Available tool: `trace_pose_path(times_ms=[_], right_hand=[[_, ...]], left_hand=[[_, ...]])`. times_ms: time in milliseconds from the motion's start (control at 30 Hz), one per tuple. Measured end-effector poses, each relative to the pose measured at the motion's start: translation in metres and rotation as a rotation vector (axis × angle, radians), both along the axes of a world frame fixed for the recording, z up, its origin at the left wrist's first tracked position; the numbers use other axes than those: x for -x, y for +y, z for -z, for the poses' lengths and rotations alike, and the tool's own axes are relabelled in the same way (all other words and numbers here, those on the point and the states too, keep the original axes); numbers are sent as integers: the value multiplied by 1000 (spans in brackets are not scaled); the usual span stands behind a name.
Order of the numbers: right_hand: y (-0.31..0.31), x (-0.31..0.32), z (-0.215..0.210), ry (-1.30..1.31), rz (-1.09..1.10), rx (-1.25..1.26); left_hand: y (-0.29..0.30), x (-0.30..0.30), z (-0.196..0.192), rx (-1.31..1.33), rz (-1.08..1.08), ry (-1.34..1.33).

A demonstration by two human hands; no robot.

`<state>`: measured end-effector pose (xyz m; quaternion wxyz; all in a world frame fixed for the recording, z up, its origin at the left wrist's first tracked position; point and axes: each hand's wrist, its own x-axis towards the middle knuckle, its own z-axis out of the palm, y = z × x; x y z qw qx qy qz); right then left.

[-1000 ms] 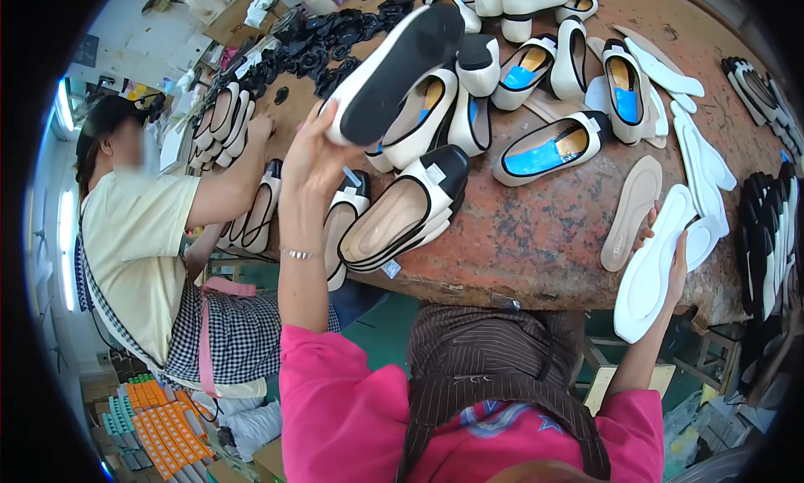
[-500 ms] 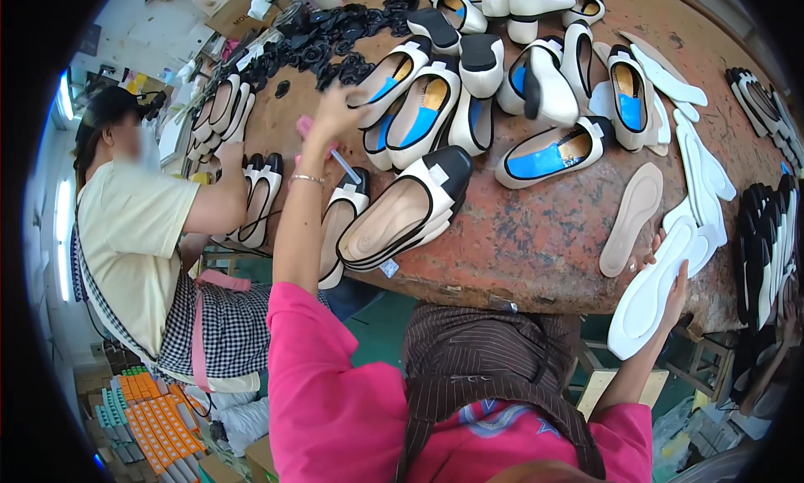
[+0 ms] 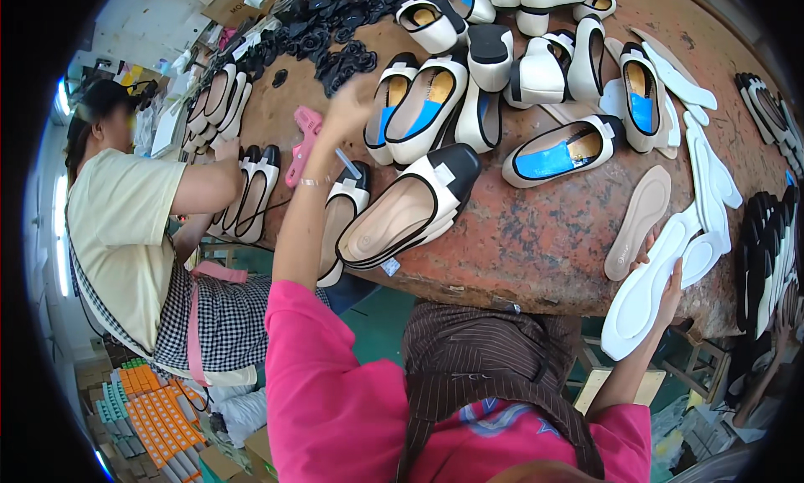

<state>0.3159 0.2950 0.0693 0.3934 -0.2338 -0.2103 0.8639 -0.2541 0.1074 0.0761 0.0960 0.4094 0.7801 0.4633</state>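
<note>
My right hand (image 3: pixel 664 292) grips a white insole (image 3: pixel 635 309) over the table's front right edge. A beige insole (image 3: pixel 641 223) lies just beyond it. My left hand (image 3: pixel 350 114) is raised beside a white shoe with a black toe cap and a blue patch inside (image 3: pixel 388 102); motion smears its fingers. Under my left forearm lies a pink glue gun (image 3: pixel 304 139). Closer to me, a larger white shoe with a bow (image 3: pixel 402 206) rests at the table edge against another white shoe (image 3: pixel 337 215).
Several white shoes (image 3: pixel 490 56) crowd the table's far middle. White insoles (image 3: pixel 708 169) overlap along the right side. Black fabric flowers (image 3: pixel 335 43) lie at the back left. A co-worker (image 3: pixel 134 190) sits at left near more shoes (image 3: pixel 260 194). Dark shoes (image 3: pixel 766 248) stand at far right.
Several shoes in the pile have shifted; one at the back now shows its opening. My left hand has moved slightly off the nearest shoe. The right hand still grips the insole.
</note>
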Motion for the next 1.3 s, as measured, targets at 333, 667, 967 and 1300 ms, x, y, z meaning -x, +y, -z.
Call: trace_pose_path(times_ms=[333,667,967,1300], right_hand=[[-3,8,-5,-54,27,-9],[-15,-10,-23,-429,266,-147],[-42,67,-84,-840,-161,-1741],[-95,158,33,-605,-345,-1705]], left_hand=[[-26,-60,-5,464,135,338],[-79,-154,-129,-145,-104,255],[-81,-261,-32,35,491,500],[-86,-279,88,-237,211,-1]])
